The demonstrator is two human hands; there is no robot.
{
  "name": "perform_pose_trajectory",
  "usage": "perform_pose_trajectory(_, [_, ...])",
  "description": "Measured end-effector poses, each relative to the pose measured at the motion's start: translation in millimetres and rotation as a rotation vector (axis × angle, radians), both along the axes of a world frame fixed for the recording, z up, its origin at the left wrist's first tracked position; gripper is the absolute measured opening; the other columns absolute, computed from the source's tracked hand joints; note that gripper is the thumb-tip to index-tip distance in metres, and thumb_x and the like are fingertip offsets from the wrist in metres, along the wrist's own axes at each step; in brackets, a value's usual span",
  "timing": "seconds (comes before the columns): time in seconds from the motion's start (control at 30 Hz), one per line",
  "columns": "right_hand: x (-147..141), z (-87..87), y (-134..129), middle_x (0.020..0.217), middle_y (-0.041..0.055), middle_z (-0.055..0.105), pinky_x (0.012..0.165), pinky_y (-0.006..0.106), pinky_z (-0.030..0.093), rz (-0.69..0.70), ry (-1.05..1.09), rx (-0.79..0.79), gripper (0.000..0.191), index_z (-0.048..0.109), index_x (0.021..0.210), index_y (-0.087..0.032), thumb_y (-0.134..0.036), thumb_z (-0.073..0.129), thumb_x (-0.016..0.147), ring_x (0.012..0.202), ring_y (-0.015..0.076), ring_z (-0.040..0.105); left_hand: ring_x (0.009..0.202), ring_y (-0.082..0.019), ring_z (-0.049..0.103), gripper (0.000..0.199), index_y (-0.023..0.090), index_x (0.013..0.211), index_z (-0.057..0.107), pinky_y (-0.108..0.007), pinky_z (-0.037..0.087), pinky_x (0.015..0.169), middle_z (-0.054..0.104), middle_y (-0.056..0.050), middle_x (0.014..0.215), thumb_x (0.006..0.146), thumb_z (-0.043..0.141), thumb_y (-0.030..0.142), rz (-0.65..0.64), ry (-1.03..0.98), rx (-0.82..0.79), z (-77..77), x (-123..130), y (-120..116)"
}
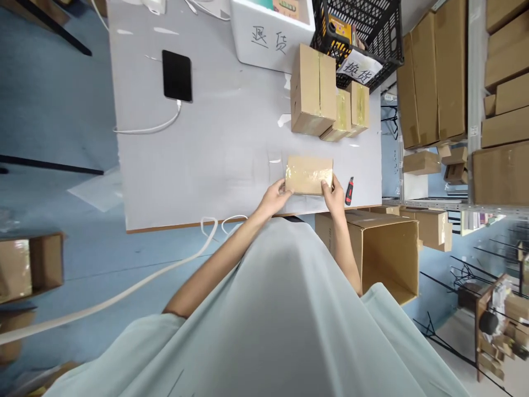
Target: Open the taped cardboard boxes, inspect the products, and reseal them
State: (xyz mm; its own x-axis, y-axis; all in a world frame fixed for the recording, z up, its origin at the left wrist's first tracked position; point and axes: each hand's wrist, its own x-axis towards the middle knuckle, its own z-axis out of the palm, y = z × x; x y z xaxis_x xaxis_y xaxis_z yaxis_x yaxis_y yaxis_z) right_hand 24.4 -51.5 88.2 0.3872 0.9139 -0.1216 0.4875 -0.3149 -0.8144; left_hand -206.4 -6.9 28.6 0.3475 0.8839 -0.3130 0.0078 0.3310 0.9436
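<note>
A small cardboard box (pixel 308 172) with shiny clear tape over its top is near the front edge of the table, between my two hands. My left hand (pixel 274 198) grips its lower left corner, thumb at the near side. On the opposite end, my right hand (pixel 334 194) has its thumb on the box's top near the corner and its fingers along the right side. Just right of that hand lies a red and black utility knife (pixel 349 191). The underside of the box is hidden.
Three taped cardboard boxes (pixel 314 91) stand behind. Beyond them are a white bin (pixel 268 41) and a black plastic crate (pixel 382 33). A black tablet (pixel 177 75) with a white cable lies on the table (pixel 206 138). An open carton (pixel 388 259) is at lower right.
</note>
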Motion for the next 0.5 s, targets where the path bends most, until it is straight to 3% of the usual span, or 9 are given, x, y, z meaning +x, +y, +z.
perform_pose_trajectory(0.1, [-16.2, 6.2, -3.2, 0.164, 0.0146, 0.073, 0.136, 0.053, 0.051, 0.051, 0.053, 0.032, 0.079, 0.061, 0.17, -0.022, -0.074, 0.053, 0.111, 0.154, 0.0333, 0.067, 0.139, -0.035, 0.077, 0.054, 0.018, 0.147, 0.075, -0.054, 0.059, 0.127, 0.08, -0.014, 0.15, 0.095, 0.078, 0.036, 0.077, 0.05, 0.039, 14.7, -23.6, -10.5])
perform_pose_trajectory(0.2, [-39.0, 0.8, -2.8, 0.171, 0.0128, 0.068, 0.139, 0.051, 0.048, 0.12, 0.155, 0.024, 0.089, 0.057, 0.174, -0.022, -0.082, 0.051, 0.109, 0.161, 0.0325, 0.062, 0.137, -0.034, 0.077, 0.057, 0.022, 0.15, 0.075, -0.052, 0.063, 0.123, 0.076, -0.014, 0.156, 0.097, 0.079, 0.042, 0.163, 0.074, 0.086, 19.1, -56.6, -23.7])
perform_pose_trajectory(0.33, [-77.1, -21.9, 4.0, 0.173, 0.0141, 0.066, 0.139, 0.049, 0.048, 0.224, 0.236, -0.037, 0.108, 0.05, 0.179, -0.02, -0.097, 0.045, 0.103, 0.162, 0.0322, 0.062, 0.14, -0.035, 0.075, 0.057, 0.022, 0.149, 0.074, -0.054, 0.064, 0.12, 0.073, -0.017, 0.16, 0.096, 0.081, 0.042, 0.275, 0.128, 0.04, 8.6, -94.8, -33.2])
perform_pose_trajectory(0.5, [-102.0, -34.7, 15.9, 0.175, 0.0133, 0.064, 0.14, 0.047, 0.047, 0.288, 0.234, -0.017, 0.104, 0.05, 0.179, -0.021, -0.095, 0.038, 0.107, 0.164, 0.0316, 0.06, 0.144, -0.034, 0.073, 0.061, 0.023, 0.156, 0.069, -0.054, 0.061, 0.123, 0.067, -0.017, 0.167, 0.101, 0.079, 0.045, 0.311, 0.184, 0.051, -6.7, -114.5, -33.5])
